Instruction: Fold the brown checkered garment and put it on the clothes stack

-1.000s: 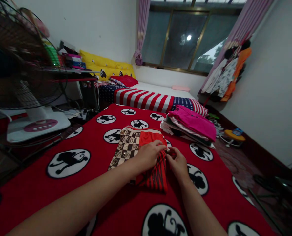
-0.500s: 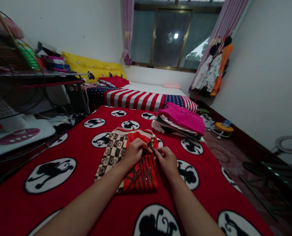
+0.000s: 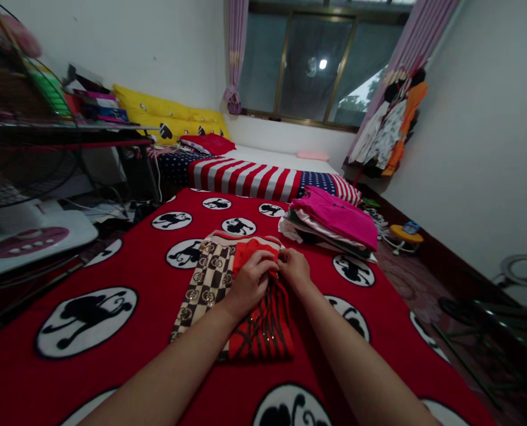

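Working at the right side of the patterned garment on the red blanket; left hand and right hand close together, grips curled, any pinch hidden; even tension should keep layers square.

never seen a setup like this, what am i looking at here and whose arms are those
There's no machine here. The arms belong to a person wearing a camera on their head, looking forward and down, so their left hand and right hand reach in from the bottom.

Both hands are at the red part of a garment with a checkered side. They seem to be pinching its cloth, though the fingertips are partly hidden.

It lies on a red blanket with black figures in white ovals. Beyond the right hand sits a pile of folded clothes, bright pink on top.
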Tool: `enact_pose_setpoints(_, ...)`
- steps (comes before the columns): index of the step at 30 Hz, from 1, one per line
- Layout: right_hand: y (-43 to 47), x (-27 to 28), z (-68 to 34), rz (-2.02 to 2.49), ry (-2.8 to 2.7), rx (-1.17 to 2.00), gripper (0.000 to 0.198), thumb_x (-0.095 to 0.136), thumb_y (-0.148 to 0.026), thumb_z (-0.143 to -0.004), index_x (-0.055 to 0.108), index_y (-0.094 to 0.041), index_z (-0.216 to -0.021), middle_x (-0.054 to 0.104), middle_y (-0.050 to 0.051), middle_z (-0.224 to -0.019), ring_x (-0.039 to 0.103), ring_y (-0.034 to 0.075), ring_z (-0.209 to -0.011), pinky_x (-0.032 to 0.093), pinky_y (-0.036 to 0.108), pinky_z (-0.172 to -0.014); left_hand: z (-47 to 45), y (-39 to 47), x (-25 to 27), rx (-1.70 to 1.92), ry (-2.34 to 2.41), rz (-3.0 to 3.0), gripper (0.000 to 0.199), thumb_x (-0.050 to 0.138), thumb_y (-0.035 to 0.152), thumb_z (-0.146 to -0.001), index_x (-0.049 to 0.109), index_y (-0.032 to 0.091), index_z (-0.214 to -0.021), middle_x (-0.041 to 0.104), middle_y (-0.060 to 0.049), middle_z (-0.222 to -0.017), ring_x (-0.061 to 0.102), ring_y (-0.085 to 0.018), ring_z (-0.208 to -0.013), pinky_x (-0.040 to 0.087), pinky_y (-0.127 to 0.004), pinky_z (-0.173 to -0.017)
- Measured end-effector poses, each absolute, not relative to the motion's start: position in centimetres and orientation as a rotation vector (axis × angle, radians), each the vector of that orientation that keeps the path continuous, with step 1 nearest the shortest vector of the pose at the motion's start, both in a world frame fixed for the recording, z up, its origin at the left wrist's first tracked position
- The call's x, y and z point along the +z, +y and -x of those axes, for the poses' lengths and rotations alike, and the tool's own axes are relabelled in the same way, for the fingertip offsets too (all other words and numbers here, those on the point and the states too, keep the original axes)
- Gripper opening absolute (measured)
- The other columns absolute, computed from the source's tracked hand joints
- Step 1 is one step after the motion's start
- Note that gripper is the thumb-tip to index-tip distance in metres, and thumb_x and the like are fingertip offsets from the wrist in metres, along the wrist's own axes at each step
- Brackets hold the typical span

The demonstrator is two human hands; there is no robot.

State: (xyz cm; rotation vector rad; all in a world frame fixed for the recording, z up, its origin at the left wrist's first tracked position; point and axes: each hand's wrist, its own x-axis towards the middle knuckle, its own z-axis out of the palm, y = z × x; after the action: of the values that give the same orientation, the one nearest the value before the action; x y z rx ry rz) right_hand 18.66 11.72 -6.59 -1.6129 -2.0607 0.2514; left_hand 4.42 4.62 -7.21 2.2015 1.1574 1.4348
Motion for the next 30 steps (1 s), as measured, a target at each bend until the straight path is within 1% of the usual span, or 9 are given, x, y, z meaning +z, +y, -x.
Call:
enact_pose_setpoints(4,12.4,-7.2,-18.0,1.54,-1.844,0.462,0.018,0.062,-0.036,-0.072,0.071,-0.023,-0.081,0.071,0.006,-0.074,0.065,0.023,-0.074,0.042,0.028,-0.061,-5.0,4.8,-7.9,1.313,1.276,-2.219,0.057,0.06,0.007,-0.073,0.047,0.021,-0.126,0.044,-0.012,-0.133,0.046,-0.025,-0.125,0.041,-0.042,-0.105)
enact_pose_setpoints(7,13.3,-7.4,-17.9,1.265,-1.712,0.791,0.022,0.064,-0.037,-0.067,0.07,-0.019,-0.078,0.071,0.004,-0.072,0.065,0.022,-0.075,0.046,0.028,-0.066,-5.2,4.9,-8.2,1.144,1.499,-2.277,0.076,0.068,0.016,-0.072,0.034,0.019,-0.139,0.036,-0.016,-0.145,0.033,-0.03,-0.136,0.025,-0.052,-0.113)
enact_pose_setpoints(9,13.8,-7.4,-18.0,1.178,-1.673,0.895,0.027,0.061,-0.039,-0.068,0.069,-0.016,-0.08,0.071,0.004,-0.072,0.065,0.021,-0.073,0.049,0.029,-0.068,-5.2,5.0,-8.3,0.914,1.546,-2.336,0.077,0.066,0.024,-0.075,0.03,0.016,-0.143,0.031,-0.018,-0.15,0.026,-0.031,-0.14,0.015,-0.055,-0.115)
enact_pose_setpoints(12,14.0,-7.0,-18.3,1.185,-1.619,0.906,0.032,0.058,-0.039,-0.07,0.068,-0.014,-0.086,0.071,0.007,-0.077,0.065,0.021,-0.074,0.051,0.033,-0.072,-5.2,5.1,-8.4,0.654,1.522,-2.391,0.069,0.058,0.031,-0.082,0.033,0.014,-0.144,0.025,-0.019,-0.153,0.022,-0.03,-0.142,0.013,-0.054,-0.116)
enact_pose_setpoints(15,13.0,-6.2,-18.1,1.217,-1.632,0.596,0.038,0.053,-0.037,-0.077,0.064,-0.014,-0.106,0.069,0.012,-0.101,0.064,0.024,-0.091,0.048,0.039,-0.085,-5.2,5.0,-8.6,0.659,1.518,-2.425,0.065,0.057,0.031,-0.083,0.038,0.012,-0.142,0.024,-0.02,-0.153,0.021,-0.031,-0.143,0.013,-0.055,-0.115)
enact_pose_setpoints(18,12.1,-6.3,-17.7,1.139,-1.831,0.286,0.039,0.046,-0.034,-0.087,0.059,-0.018,-0.12,0.064,0.012,-0.119,0.058,0.024,-0.11,0.041,0.039,-0.098,-5.2,5.0,-8.6,0.879,1.44,-2.376,0.064,0.062,0.026,-0.076,0.046,0.015,-0.137,0.037,-0.018,-0.148,0.03,-0.032,-0.139,0.018,-0.055,-0.114)
enact_pose_setpoints(22,13.0,-7.7,-17.6,1.14,-2.172,0.465,0.038,0.039,-0.035,-0.093,0.061,-0.024,-0.122,0.065,0.007,-0.121,0.059,0.022,-0.113,0.042,0.039,-0.098,-4.2,5.6,-7.9,1.379,1.348,-1.884,0.029,0.059,0.014,-0.077,0.069,0.019,-0.103,0.063,-0.01,-0.121,0.057,-0.025,-0.115,0.039,-0.043,-0.106)
enact_pose_setpoints(27,11.3,-5.7,-17.3,1.203,-2.204,0.374,0.042,0.045,-0.04,-0.091,0.053,-0.024,-0.13,0.056,0.008,-0.135,0.043,0.029,-0.131,0.025,0.056,-0.109,-0.2,6.5,-5.1,1.539,0.959,-1.017,0.024,0.065,0.022,-0.078,0.067,0.014,-0.1,0.069,-0.01,-0.107,0.066,-0.022,-0.098,0.053,-0.034,-0.086)
enact_pose_setpoints(30,5.8,-3.3,-16.5,0.953,-2.272,0.24,0.041,0.05,-0.04,-0.09,0.055,-0.022,-0.127,0.058,0.01,-0.13,0.048,0.026,-0.124,0.032,0.047,-0.106,3.7,6.6,-3.6,1.651,0.831,-0.782,0.024,0.066,0.024,-0.078,0.066,0.012,-0.099,0.07,-0.011,-0.1,0.068,-0.019,-0.088,0.054,-0.027,-0.074)
